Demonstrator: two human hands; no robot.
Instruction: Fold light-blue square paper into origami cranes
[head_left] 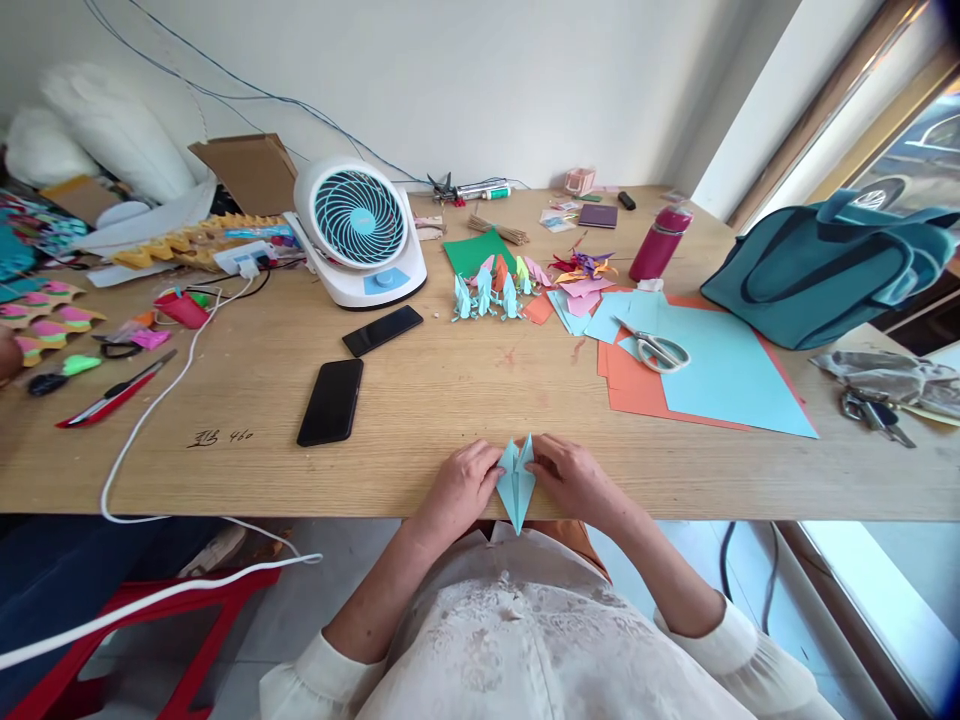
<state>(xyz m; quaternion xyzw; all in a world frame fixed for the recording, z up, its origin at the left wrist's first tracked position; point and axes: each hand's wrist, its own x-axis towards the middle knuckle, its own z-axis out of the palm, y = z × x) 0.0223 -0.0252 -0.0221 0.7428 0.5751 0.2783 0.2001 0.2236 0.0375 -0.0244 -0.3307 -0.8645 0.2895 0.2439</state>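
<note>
- Pinching the light-blue folded paper (516, 495) from both sides, the left hand (469, 480) and right hand (570, 480) are closing thumb and fingers on it.
- The paper is lying across the near edge of the table (420, 400), its lower point overhanging, two tips pointing toward the far edge.
- Matching pinch heights is probably helping symmetry; creasing fully on the tabletop would likely be giving sharper folds.

Both hands (463, 485) pinching, forearms (384, 590) angled inward

Wht fan (361, 220) on tbl (442, 385), 2 blk phones (330, 402) nr it; magenta btl (660, 243) nr teal bag (821, 270).
</note>
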